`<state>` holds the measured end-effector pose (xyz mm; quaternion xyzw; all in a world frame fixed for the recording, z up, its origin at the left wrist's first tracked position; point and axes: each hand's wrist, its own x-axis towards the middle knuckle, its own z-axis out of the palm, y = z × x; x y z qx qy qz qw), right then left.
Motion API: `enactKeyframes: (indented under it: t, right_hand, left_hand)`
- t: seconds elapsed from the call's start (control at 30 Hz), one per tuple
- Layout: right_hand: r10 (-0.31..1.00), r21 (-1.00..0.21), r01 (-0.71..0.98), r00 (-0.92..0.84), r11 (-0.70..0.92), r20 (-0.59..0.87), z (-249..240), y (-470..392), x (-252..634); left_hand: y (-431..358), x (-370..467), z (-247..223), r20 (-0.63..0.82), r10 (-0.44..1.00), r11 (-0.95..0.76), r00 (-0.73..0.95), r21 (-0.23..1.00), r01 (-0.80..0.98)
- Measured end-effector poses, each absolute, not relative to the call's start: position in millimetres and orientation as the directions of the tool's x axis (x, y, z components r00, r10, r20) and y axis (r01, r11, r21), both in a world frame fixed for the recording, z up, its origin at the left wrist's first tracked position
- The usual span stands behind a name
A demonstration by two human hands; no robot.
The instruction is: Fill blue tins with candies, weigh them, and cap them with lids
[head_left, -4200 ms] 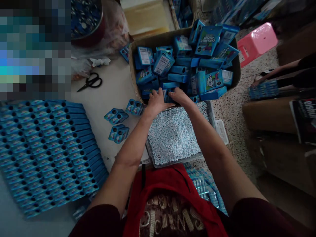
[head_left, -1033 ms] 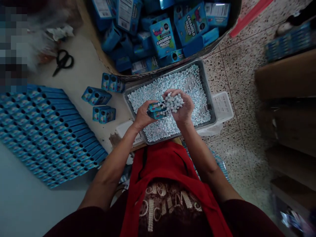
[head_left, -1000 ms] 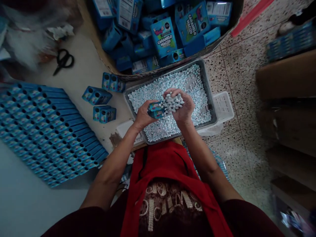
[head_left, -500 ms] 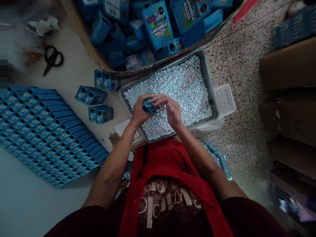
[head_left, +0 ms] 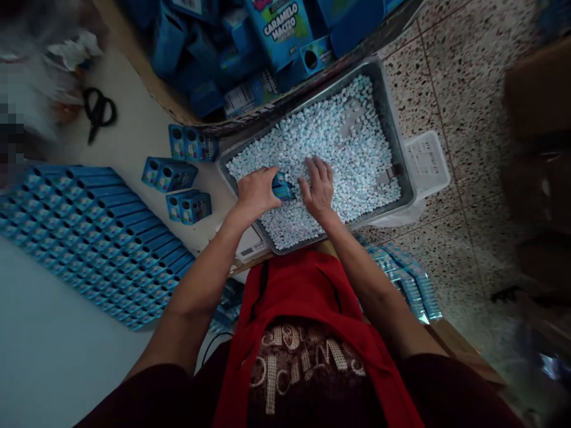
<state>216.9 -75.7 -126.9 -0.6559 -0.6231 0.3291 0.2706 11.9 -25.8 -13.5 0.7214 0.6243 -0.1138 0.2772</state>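
My left hand [head_left: 257, 191] is closed around a small blue candy box [head_left: 282, 189], which lies tilted low over the candies with one end toward my other hand. Loose pale blue and white candies [head_left: 352, 154] cover most of a grey metal tray [head_left: 404, 166]. My right hand [head_left: 319, 187] rests on the candies just right of the box, thumb and fingers apart. Whether any candies are under its palm is hidden. Left of the tray stand several blue candy boxes in small groups [head_left: 181, 174].
A cardboard carton [head_left: 156, 89] full of blue boxes sits behind the tray. Long rows of blue boxes [head_left: 102, 238] stand at the left. Black scissors [head_left: 99, 113] lie on the table. A white plastic basket [head_left: 428, 166] sticks out beyond the tray's right side.
My right hand has come away from the box and down onto the candies, fingers spreading. The box has been lowered and tipped toward the candies in my left hand. The view has shifted slightly.
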Motion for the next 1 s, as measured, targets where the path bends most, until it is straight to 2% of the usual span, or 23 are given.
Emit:
enactKeyframes:
  t: [0.07,0.17,0.27,0.37,0.47,0.6,0.8,0.9,1.0]
  right_hand:
    - [0.991,-0.877,0.463,0.091,-0.130,-0.099,-122.9,-55.3,196.8]
    - [0.951,-0.973,0.026,0.215,-0.231,-0.221,-103.3,-33.0,184.0]
    - [0.905,-0.872,-0.402,0.191,-0.281,-0.380,-73.4,-25.2,189.1]
    - [0.870,-0.719,-0.613,0.102,-0.327,-0.482,-49.1,-20.9,202.8]
    - [0.864,-0.659,-0.675,0.063,-0.332,-0.500,-39.0,-13.8,215.6]
    - [0.875,-0.648,-0.688,0.038,-0.328,-0.483,-32.4,-6.6,223.9]
    - [0.927,-0.737,-0.589,-0.061,-0.332,-0.370,-14.9,-2.4,215.6]
    - [0.939,-0.775,-0.541,-0.090,-0.327,-0.333,-8.7,-0.4,208.2]
    - [0.948,-0.801,-0.515,-0.080,-0.305,-0.309,-2.9,-0.8,199.8]
  left_hand:
    - [-18.3,28.3,-9.9,-0.492,0.839,-0.124,0.233,0.244,0.962]
    - [-15.6,27.6,-6.6,-0.462,0.833,-0.159,0.305,0.328,0.931]
    - [-27.7,1.8,-10.8,-0.311,0.877,-0.138,0.367,0.569,0.811]
    - [-49.5,-20.6,-23.7,-0.123,0.937,-0.105,0.328,0.796,0.596]
    - [-66.0,-22.9,-37.1,-0.081,0.946,-0.070,0.313,0.893,0.444]
    - [-69.8,-16.3,-45.1,-0.056,0.976,-0.033,0.211,0.917,0.397]
    - [-69.9,-29.0,-54.0,0.001,0.994,-0.046,0.107,0.905,0.424]
    - [-75.7,-32.4,-63.5,-0.046,0.991,-0.009,0.124,0.912,0.411]
    - [-80.8,-29.2,-76.2,-0.042,0.997,0.014,0.066,0.927,0.375]
